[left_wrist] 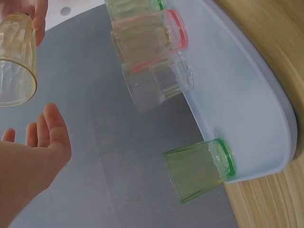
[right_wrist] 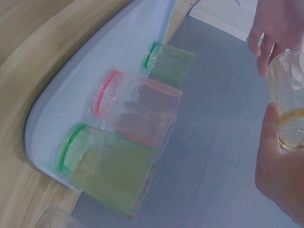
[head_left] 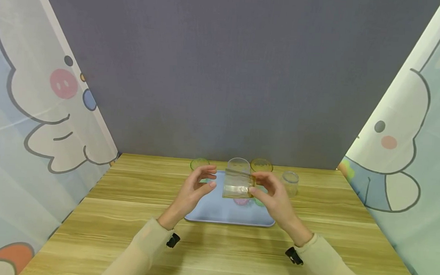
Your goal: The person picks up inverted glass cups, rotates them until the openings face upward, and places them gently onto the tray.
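Observation:
My right hand (head_left: 276, 199) pinches a pale amber glass tumbler (head_left: 236, 186) near its base, thumb on one side. The tumbler is tipped on its side in the air above the light blue tray (head_left: 216, 214), its rim towards my left hand (head_left: 194, 190). That left hand is apart from it, fingers loosely bent and holding nothing. In the left wrist view, a green tumbler (left_wrist: 197, 170), a clear tumbler (left_wrist: 154, 83) and a pink tumbler (left_wrist: 149, 40) stand on the tray. The right wrist view shows another green tumbler (right_wrist: 109, 168) beside the pink one.
Right of the tray, a clear glass (head_left: 289, 184) stands on the wooden table (head_left: 229, 254). An amber-rimmed glass (head_left: 261, 165) shows behind my right hand. A grey panel (head_left: 223, 79) rises behind the table, with cartoon-printed curtains (head_left: 396, 122) on both sides.

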Action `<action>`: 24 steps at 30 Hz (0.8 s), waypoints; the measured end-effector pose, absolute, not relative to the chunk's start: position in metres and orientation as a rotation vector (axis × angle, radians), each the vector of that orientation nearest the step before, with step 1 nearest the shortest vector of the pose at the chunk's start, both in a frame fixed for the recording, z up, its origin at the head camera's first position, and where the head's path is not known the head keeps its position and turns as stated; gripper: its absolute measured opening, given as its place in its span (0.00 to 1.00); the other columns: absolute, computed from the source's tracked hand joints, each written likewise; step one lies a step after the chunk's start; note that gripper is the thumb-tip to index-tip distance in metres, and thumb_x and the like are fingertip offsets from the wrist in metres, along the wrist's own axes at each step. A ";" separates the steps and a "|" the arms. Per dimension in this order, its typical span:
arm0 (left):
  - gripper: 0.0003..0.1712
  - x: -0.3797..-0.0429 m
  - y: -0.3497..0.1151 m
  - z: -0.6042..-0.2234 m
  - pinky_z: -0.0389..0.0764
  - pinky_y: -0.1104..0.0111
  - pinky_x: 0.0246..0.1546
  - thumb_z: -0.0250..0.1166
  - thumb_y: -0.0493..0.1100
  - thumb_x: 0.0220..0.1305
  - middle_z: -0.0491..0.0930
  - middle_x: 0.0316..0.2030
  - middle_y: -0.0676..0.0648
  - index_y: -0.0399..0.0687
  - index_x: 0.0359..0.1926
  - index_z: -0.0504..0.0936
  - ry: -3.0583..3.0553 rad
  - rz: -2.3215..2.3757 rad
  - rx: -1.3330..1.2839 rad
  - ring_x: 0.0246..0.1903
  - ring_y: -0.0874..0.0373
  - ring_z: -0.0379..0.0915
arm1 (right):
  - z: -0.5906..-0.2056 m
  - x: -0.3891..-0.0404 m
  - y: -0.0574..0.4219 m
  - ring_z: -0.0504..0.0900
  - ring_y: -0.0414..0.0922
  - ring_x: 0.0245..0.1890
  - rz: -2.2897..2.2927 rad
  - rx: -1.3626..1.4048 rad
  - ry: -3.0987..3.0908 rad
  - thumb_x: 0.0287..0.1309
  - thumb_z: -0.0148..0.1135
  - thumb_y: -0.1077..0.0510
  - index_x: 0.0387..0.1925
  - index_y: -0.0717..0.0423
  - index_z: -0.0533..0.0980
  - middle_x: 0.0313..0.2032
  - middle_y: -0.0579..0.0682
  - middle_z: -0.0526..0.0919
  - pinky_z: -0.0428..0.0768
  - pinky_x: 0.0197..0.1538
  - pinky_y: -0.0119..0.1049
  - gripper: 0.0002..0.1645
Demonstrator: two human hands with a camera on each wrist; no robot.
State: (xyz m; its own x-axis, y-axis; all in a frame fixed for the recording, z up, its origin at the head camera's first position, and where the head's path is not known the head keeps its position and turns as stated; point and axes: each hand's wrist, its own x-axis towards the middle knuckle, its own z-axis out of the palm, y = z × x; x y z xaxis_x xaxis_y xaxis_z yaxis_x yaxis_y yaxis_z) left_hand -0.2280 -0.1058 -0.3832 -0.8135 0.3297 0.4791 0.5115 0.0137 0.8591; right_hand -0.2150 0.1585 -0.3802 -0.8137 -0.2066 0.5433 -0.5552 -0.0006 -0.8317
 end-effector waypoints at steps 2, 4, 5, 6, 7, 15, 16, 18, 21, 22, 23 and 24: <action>0.27 -0.227 -0.105 -0.383 0.75 0.55 0.58 0.60 0.41 0.73 0.71 0.62 0.36 0.39 0.69 0.69 -2.138 -1.905 -0.893 0.59 0.35 0.69 | -0.380 -0.215 0.157 0.78 0.40 0.50 1.893 0.806 -2.015 0.61 0.61 0.73 0.56 0.74 0.72 0.52 0.52 0.77 0.77 0.54 0.28 0.21; 0.27 -0.227 -0.105 -0.384 0.75 0.53 0.58 0.60 0.42 0.73 0.71 0.62 0.35 0.39 0.69 0.68 -2.139 -1.903 -0.908 0.60 0.34 0.69 | -0.380 -0.215 0.156 0.78 0.40 0.51 1.891 0.818 -2.017 0.62 0.60 0.73 0.56 0.74 0.72 0.52 0.53 0.76 0.77 0.55 0.28 0.21; 0.27 -0.227 -0.105 -0.384 0.74 0.52 0.59 0.60 0.42 0.73 0.71 0.63 0.35 0.39 0.69 0.68 -2.144 -1.900 -0.913 0.60 0.33 0.68 | -0.380 -0.215 0.155 0.77 0.40 0.51 1.889 0.822 -2.019 0.62 0.60 0.73 0.56 0.74 0.72 0.52 0.54 0.76 0.77 0.55 0.28 0.21; 0.28 -0.226 -0.105 -0.384 0.74 0.51 0.59 0.59 0.43 0.74 0.70 0.63 0.35 0.40 0.70 0.68 -2.149 -1.897 -0.918 0.60 0.33 0.68 | -0.380 -0.214 0.155 0.77 0.40 0.51 1.885 0.827 -2.021 0.62 0.60 0.73 0.56 0.73 0.72 0.52 0.54 0.76 0.76 0.55 0.28 0.21; 0.28 -0.226 -0.105 -0.384 0.74 0.50 0.59 0.59 0.43 0.74 0.70 0.63 0.35 0.40 0.70 0.68 -2.156 -1.895 -0.920 0.60 0.34 0.68 | -0.380 -0.214 0.154 0.77 0.40 0.51 1.884 0.829 -2.020 0.62 0.60 0.73 0.56 0.73 0.72 0.52 0.55 0.76 0.76 0.56 0.28 0.21; 0.29 -0.224 -0.104 -0.384 0.73 0.51 0.60 0.60 0.43 0.74 0.68 0.65 0.36 0.43 0.72 0.65 -2.192 -1.903 -0.929 0.62 0.39 0.67 | -0.382 -0.214 0.148 0.77 0.40 0.51 1.877 0.857 -2.019 0.62 0.61 0.73 0.56 0.73 0.72 0.52 0.58 0.76 0.76 0.56 0.28 0.21; 0.30 -0.224 -0.104 -0.384 0.72 0.50 0.60 0.60 0.44 0.74 0.68 0.65 0.37 0.43 0.72 0.65 -2.202 -1.907 -0.928 0.62 0.41 0.66 | -0.382 -0.214 0.147 0.77 0.41 0.51 1.881 0.860 -2.020 0.62 0.61 0.73 0.56 0.73 0.72 0.52 0.59 0.76 0.76 0.55 0.28 0.21; 0.30 -0.223 -0.104 -0.384 0.72 0.49 0.60 0.60 0.44 0.73 0.67 0.66 0.39 0.45 0.72 0.65 -2.220 -1.920 -0.923 0.62 0.44 0.66 | -0.383 -0.213 0.146 0.77 0.41 0.50 1.892 0.859 -2.024 0.62 0.62 0.73 0.56 0.72 0.72 0.52 0.58 0.76 0.76 0.54 0.29 0.21; 0.31 -0.222 -0.103 -0.384 0.72 0.48 0.60 0.61 0.46 0.73 0.65 0.66 0.40 0.47 0.73 0.64 -2.234 -1.953 -0.916 0.63 0.45 0.64 | -0.383 -0.213 0.144 0.77 0.42 0.49 1.906 0.856 -2.029 0.62 0.62 0.72 0.56 0.72 0.72 0.52 0.56 0.76 0.78 0.52 0.29 0.21; 0.32 -0.222 -0.103 -0.384 0.72 0.48 0.60 0.61 0.46 0.73 0.65 0.67 0.40 0.47 0.73 0.64 -2.236 -1.961 -0.914 0.63 0.46 0.64 | -0.384 -0.213 0.143 0.77 0.42 0.49 1.910 0.856 -2.030 0.62 0.62 0.72 0.56 0.72 0.72 0.52 0.55 0.76 0.78 0.50 0.29 0.21; 0.32 -0.222 -0.103 -0.384 0.72 0.49 0.59 0.62 0.46 0.72 0.64 0.67 0.40 0.48 0.73 0.64 -2.237 -1.968 -0.910 0.63 0.45 0.63 | -0.384 -0.214 0.143 0.77 0.42 0.49 1.912 0.857 -2.030 0.62 0.62 0.72 0.56 0.72 0.72 0.52 0.55 0.76 0.78 0.50 0.29 0.21; 0.32 -0.222 -0.103 -0.384 0.72 0.49 0.59 0.62 0.47 0.72 0.64 0.67 0.41 0.48 0.73 0.64 -2.238 -1.977 -0.906 0.63 0.45 0.63 | -0.384 -0.214 0.142 0.77 0.42 0.49 1.909 0.860 -2.030 0.62 0.63 0.72 0.56 0.72 0.72 0.52 0.55 0.76 0.79 0.50 0.29 0.21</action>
